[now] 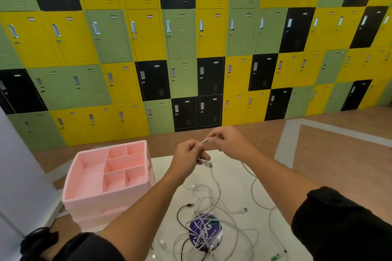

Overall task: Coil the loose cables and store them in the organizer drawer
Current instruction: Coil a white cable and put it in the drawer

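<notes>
Just the head cam here, looking down at a white table (165, 166) with both arms stretched out over it. Both hands are up in the air above the far end of the table, close together but not touching. The left hand (189, 155) has its fingers curled in and pinches a white cable (204, 141) between thumb and fingertips. The right hand (230, 144) pinches the same cable just beside it, so there's a short bit of cable between the two. A USB plug (209, 164) dangles right under the left hand, and the rest of that cable drops from the right hand down the right side of the table.

The other loose cables (214, 203) are in a tangled heap on the near half of the table, mostly white, with a black cable (179, 216) mixed in. Part of the heap lies over a round purple printed thing (209, 226); can't tell what it is. The pink organizer (95, 200) sits on the left of the table, with its open top split into compartments. The back wall is all yellow, green and black lockers (191, 38).
</notes>
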The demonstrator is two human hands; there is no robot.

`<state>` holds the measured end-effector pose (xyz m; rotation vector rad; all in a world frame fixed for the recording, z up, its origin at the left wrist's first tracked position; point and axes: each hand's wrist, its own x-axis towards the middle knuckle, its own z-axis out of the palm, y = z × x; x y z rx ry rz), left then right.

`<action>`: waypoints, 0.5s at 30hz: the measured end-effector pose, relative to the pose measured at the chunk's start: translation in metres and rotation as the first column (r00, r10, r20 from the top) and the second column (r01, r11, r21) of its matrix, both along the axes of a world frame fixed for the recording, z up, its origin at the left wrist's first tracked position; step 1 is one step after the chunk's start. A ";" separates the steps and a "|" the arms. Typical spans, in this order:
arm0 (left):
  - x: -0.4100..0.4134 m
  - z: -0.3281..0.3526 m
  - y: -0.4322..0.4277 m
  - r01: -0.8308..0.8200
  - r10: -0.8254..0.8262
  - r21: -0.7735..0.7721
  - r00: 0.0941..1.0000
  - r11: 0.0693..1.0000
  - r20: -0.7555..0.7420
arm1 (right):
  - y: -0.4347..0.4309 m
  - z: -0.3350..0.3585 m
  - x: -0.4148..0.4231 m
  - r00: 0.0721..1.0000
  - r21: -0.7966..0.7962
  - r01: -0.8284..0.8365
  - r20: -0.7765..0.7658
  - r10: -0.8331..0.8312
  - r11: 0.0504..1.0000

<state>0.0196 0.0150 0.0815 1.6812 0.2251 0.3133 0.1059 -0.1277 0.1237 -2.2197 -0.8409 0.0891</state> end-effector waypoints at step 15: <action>-0.010 0.012 0.004 0.118 -0.290 -0.565 0.930 0.817 -0.225 | 0.000 -0.013 0.005 0.991 0.011 0.132 -0.030 -0.131 0.991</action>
